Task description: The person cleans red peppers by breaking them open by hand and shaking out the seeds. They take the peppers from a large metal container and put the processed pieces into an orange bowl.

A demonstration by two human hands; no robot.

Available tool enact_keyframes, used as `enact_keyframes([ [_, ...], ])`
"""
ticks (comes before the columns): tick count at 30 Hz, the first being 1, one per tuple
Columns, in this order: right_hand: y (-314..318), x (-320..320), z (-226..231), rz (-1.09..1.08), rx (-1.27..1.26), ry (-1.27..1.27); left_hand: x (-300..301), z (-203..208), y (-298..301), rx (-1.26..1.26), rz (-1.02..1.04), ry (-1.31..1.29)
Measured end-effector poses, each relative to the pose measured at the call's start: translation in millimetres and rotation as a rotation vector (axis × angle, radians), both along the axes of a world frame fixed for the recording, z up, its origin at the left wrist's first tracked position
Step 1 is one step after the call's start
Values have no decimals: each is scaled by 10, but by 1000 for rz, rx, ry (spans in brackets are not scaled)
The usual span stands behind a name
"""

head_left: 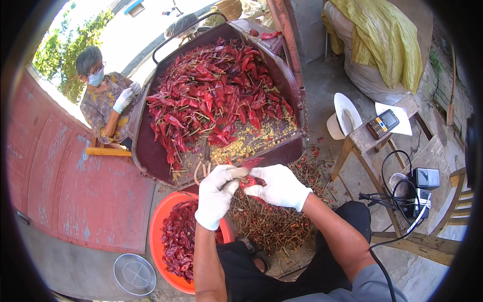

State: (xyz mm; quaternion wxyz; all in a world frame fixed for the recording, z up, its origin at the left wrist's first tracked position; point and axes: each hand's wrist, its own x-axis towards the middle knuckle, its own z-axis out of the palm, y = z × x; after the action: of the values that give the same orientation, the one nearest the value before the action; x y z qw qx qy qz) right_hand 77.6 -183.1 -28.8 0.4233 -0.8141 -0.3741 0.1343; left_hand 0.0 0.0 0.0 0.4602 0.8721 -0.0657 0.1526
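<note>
White gloves cover both of my hands, which meet at the near edge of a dark metal cart bed. Between them is a dried red chili pepper. My left hand pinches it from one side, and my right hand grips it from the other. A large heap of dried red chilies fills much of the cart, with yellow seeds scattered near its front. Below my left forearm, an orange basin holds many red chili pods.
Discarded stems cover the ground between my legs. At left sits a masked, gloved person beside the cart. A round metal sieve lies near the basin. To the right, a wooden stool bears a handheld device; cables and black boxes lie nearby.
</note>
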Motion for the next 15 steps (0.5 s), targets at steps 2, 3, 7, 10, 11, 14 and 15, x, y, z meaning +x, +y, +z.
enact_keyframes([
  [2,-33,16,31,56,-16,-24,1,8,-42,157,17,-81],
  [3,-42,9,41,66,3,-20,-13,-10,-47,204,34,-126],
  [7,-57,-9,37,85,57,-15,-68,-36,-69,281,103,-197],
  [10,-33,-7,114,87,102,36,-49,-34,-50,351,249,-289],
  [11,-18,-9,144,89,121,63,-23,-43,-22,390,314,-340],
  [14,26,-68,96,-99,251,21,45,-106,177,102,374,-334],
  [15,25,-69,72,-169,289,8,50,-113,161,-227,352,-254],
])
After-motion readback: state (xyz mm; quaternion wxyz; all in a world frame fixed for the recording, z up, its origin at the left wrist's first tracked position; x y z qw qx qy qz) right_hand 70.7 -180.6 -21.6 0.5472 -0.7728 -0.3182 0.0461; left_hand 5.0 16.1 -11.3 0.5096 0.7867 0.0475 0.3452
